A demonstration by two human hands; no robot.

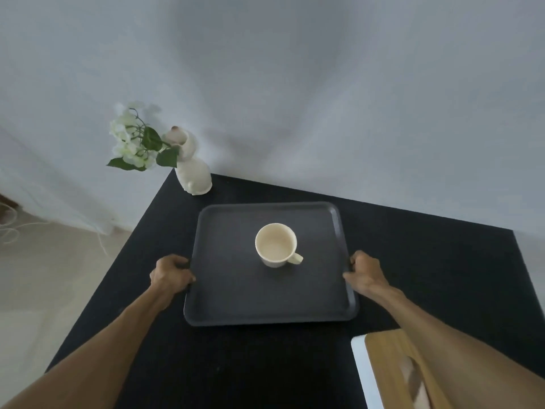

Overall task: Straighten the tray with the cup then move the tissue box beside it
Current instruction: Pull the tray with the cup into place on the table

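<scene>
A dark grey rectangular tray [236,302] lies on the black table, slightly turned against the table's edges. An empty cream cup [275,245] stands upright near its middle, handle pointing right and toward me. My left hand [171,274] grips the tray's left rim, and my right hand [365,268] grips its right rim. A tissue box [389,367] with a wooden lid and white sides sits at the near right, partly hidden under my right forearm, with a tissue poking out of its slot.
A white vase [193,169] with white flowers and green leaves stands at the table's far left corner, close behind the tray. The black table [427,261] ends against a pale wall. Light floor and some cords lie to the left.
</scene>
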